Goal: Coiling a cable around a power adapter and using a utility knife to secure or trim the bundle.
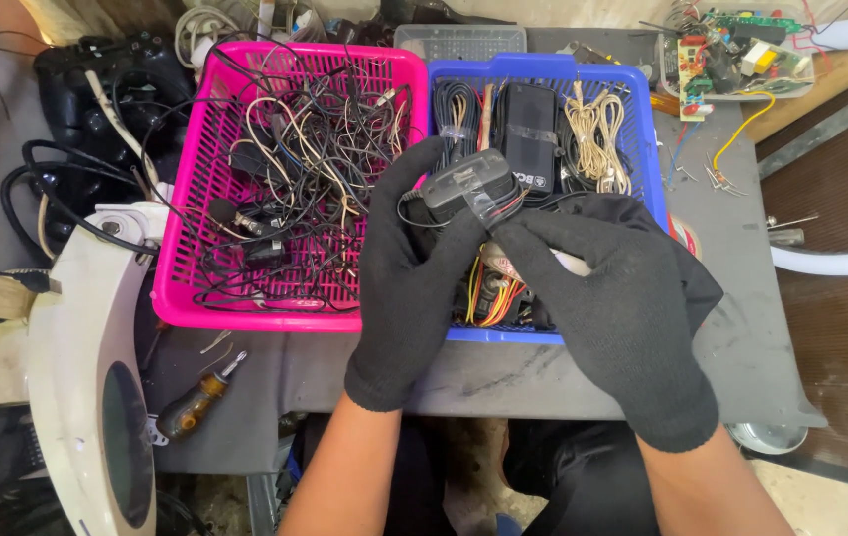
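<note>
Both my hands wear black knit gloves. My left hand (409, 273) grips a small dark grey power adapter (465, 187) from the left and below, holding it above the seam between two baskets. My right hand (614, 293) pinches the clear tape and thin cable at the adapter's lower right corner. A pink plastic basket (178, 228) on the left holds a tangle of thin black and white wires. On the right, a blue plastic basket (648, 139) holds bundled cables, a black adapter (528, 134) and coloured wires (493, 296).
A screwdriver with an amber handle (191, 407) lies on the grey bench below the pink basket. A white curved appliance housing (86, 367) sits at the left. A clear tray of circuit boards (731, 50) stands at the back right. Black cables pile up at the far left.
</note>
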